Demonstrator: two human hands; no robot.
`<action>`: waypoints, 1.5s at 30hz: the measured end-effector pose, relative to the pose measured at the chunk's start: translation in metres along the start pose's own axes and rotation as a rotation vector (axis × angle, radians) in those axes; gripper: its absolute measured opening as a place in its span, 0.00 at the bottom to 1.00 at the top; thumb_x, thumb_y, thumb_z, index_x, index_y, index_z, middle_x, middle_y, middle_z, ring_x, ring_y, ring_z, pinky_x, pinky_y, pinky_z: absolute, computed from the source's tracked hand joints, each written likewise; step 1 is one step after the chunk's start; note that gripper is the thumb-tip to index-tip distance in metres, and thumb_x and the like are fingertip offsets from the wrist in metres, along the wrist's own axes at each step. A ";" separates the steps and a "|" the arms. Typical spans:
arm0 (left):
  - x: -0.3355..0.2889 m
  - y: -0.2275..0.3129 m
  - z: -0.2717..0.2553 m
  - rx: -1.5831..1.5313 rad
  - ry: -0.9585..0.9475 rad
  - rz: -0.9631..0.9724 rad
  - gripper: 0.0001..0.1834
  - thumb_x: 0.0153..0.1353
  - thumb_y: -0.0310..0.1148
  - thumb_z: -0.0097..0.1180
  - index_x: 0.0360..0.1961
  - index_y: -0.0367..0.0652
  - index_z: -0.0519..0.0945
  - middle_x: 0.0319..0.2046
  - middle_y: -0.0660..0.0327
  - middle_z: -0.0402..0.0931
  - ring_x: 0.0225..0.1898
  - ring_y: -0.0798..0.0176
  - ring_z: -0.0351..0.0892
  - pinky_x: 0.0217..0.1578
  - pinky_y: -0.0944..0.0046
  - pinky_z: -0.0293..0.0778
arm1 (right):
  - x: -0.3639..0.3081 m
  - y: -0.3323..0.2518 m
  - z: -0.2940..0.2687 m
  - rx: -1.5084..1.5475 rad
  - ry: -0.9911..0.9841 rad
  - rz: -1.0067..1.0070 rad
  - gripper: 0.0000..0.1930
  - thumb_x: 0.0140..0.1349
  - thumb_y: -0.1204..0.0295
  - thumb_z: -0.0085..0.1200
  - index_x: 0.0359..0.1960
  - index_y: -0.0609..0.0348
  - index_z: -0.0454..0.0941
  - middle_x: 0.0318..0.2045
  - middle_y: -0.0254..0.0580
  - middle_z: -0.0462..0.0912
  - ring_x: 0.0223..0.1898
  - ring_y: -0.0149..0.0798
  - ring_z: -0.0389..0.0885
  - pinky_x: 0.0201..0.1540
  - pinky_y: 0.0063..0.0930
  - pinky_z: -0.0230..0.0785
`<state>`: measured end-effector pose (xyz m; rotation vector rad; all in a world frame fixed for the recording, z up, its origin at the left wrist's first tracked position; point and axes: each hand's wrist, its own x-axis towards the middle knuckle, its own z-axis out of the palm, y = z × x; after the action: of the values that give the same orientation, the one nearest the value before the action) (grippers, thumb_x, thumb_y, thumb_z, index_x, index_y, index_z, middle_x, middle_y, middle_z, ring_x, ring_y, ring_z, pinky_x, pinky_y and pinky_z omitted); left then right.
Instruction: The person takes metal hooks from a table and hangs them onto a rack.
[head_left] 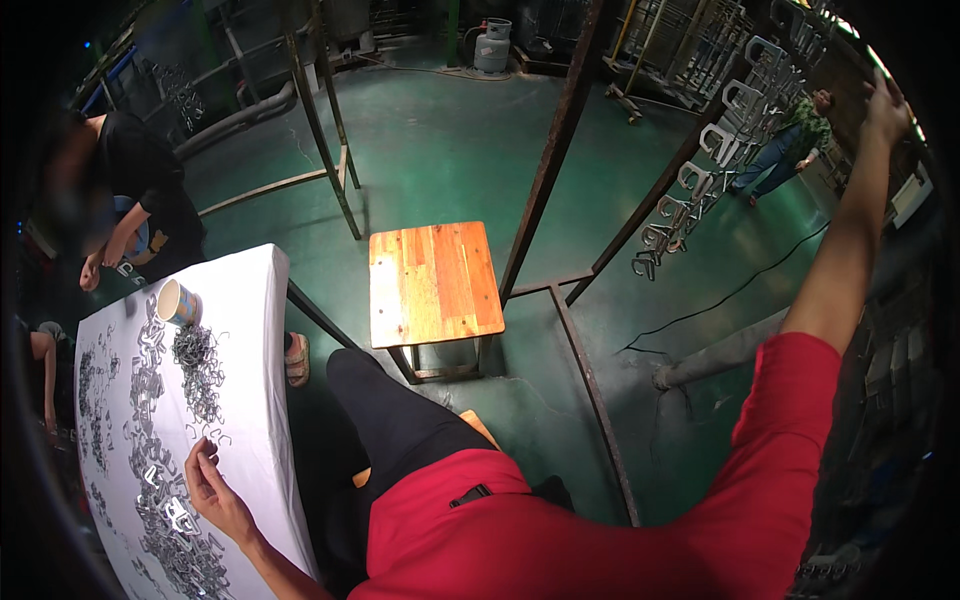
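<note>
My left hand [215, 492] is over the white-covered table [262, 330], its fingers bent and drawn together. Its fingertips are beside several small wire hooks [208, 432]; anything pinched between them is too small to make out. Beyond them lies a tangled pile of dark wire hooks [195, 347], next to a paper cup [175, 303] lying tilted. Silvery metal clamp-like parts [170, 510] are spread along the table. My right hand [884, 112] is raised at the far upper right, fingers apart, near a bright strip. Similar metal parts [692, 180] hang in a string left of my right arm.
A wooden stool [435, 285] stands ahead of me. Rusty metal frame posts [555, 140] rise from the green floor. One person [145, 190] works at the table's far left; another person [800, 135] stands behind the hanging parts. A gas cylinder [492, 46] is at the back.
</note>
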<state>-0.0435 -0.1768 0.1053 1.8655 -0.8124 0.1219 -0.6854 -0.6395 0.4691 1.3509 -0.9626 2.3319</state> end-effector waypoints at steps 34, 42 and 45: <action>-0.065 -0.152 -0.050 0.113 0.449 -0.478 0.07 0.59 0.21 0.49 0.33 0.36 0.80 0.29 0.56 0.79 0.27 0.64 0.79 0.28 0.70 0.73 | -0.863 -0.530 0.214 1.046 -2.200 0.057 0.17 0.44 0.80 0.58 0.40 0.59 0.75 0.39 0.44 0.80 0.42 0.37 0.78 0.47 0.26 0.67; -0.064 -0.147 -0.052 0.143 0.407 -0.507 0.08 0.59 0.21 0.46 0.33 0.34 0.79 0.29 0.55 0.79 0.30 0.63 0.79 0.33 0.68 0.74 | -0.842 -0.551 0.190 1.491 -2.242 0.295 0.14 0.43 0.89 0.51 0.33 0.61 0.76 0.42 0.40 0.79 0.49 0.34 0.74 0.53 0.23 0.63; -0.063 -0.146 -0.048 0.109 0.437 -0.530 0.08 0.59 0.21 0.47 0.33 0.34 0.79 0.29 0.55 0.79 0.29 0.63 0.79 0.33 0.68 0.73 | -0.845 -0.552 0.183 1.507 -2.384 0.280 0.15 0.41 0.89 0.51 0.33 0.61 0.77 0.45 0.42 0.79 0.54 0.37 0.72 0.56 0.25 0.59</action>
<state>0.0069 -0.0738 -0.0148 1.9952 -0.0047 0.2304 0.1750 -0.2812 0.0403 -1.8306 -0.4941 0.1781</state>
